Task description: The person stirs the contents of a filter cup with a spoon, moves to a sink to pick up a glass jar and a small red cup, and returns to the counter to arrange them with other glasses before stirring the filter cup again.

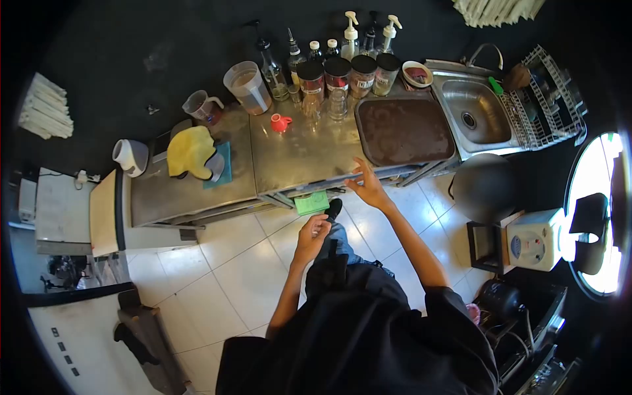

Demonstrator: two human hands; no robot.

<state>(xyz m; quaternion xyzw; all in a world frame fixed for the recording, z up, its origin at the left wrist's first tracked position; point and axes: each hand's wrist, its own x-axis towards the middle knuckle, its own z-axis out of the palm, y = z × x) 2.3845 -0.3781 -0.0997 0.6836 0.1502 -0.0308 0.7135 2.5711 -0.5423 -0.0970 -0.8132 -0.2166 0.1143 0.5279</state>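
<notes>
My right hand [370, 187] is raised just in front of the steel counter's edge, fingers spread and holding nothing. The brown tray [405, 131] on the counter is nearest to it. Lower and to the left, my left hand [311, 239] hangs over the floor with its fingers loosely bent; nothing shows in it. A green item [312, 203], perhaps a pack or cloth, sits below the counter edge beyond this hand. On the steel counter [296, 155] a small red cup [280, 122] stands apart, left of the tray.
Lidded jars [337, 76], pump bottles [351, 39] and a large plastic jug [249, 87] line the counter's back. A sink [477, 115] and dish rack [550, 99] are at right. A yellow cloth [191, 151] covers something at left. A water dispenser [534, 240] stands right.
</notes>
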